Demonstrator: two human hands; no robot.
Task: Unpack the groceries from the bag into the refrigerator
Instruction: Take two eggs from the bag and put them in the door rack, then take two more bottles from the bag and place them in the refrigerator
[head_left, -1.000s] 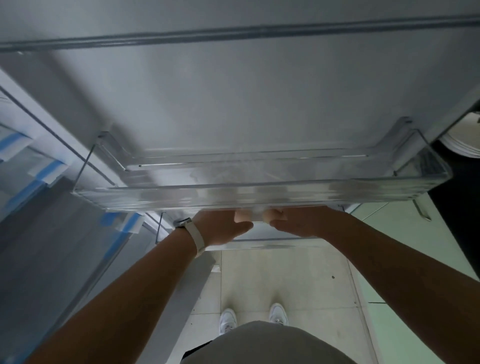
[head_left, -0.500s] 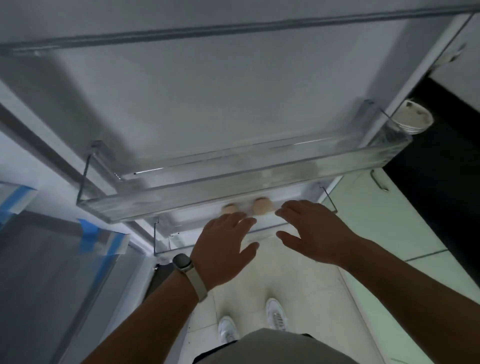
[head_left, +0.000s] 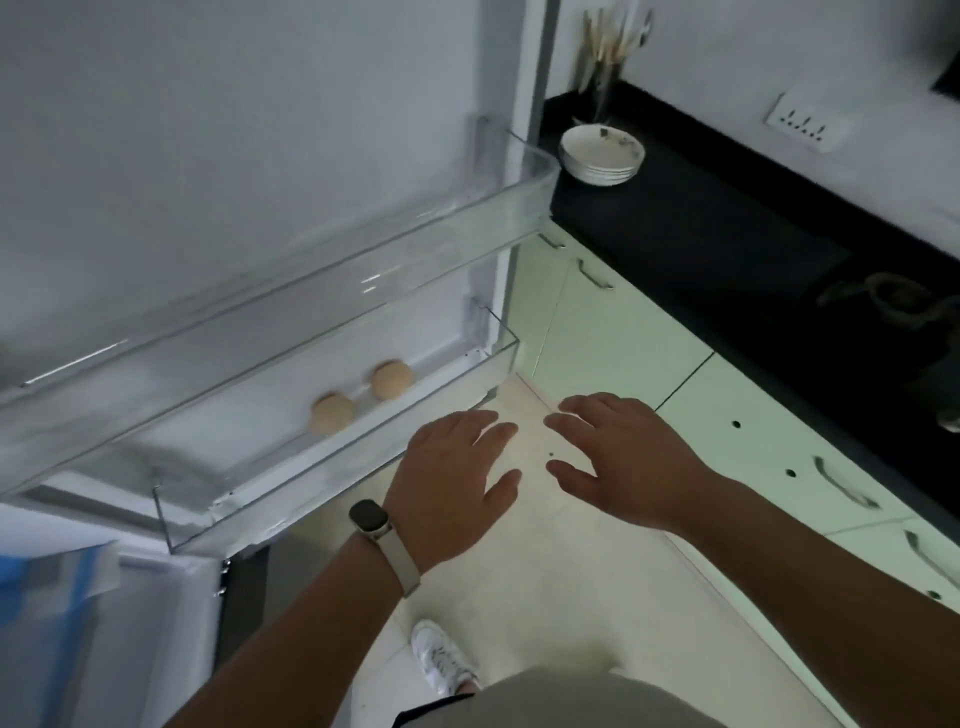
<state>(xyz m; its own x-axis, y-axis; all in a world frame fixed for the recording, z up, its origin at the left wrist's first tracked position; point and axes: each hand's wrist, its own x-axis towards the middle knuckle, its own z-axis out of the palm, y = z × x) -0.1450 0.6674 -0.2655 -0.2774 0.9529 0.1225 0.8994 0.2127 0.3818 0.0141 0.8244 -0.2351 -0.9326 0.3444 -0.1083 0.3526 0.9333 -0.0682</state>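
Two light brown eggs, one (head_left: 332, 413) to the left and one (head_left: 392, 380) to the right, lie side by side in the lower clear door shelf (head_left: 363, 447) of the open refrigerator door (head_left: 234, 130). My left hand (head_left: 452, 478), with a watch on its wrist, hovers just right of that shelf, fingers spread and empty. My right hand (head_left: 618, 457) hangs beside it over the floor, fingers also spread and holding nothing. No grocery bag is in view.
An upper clear door shelf (head_left: 291, 291) juts out above the eggs. A black counter (head_left: 727, 234) at right carries a stack of white plates (head_left: 601, 154) and a utensil holder (head_left: 608, 57). Pale green cabinets (head_left: 649, 353) stand below it. Cream floor tiles (head_left: 545, 597) lie underfoot.
Both hands have drawn back out of the lower door shelf and let go of the two eggs, which stay there. The view has swung right toward the counter.
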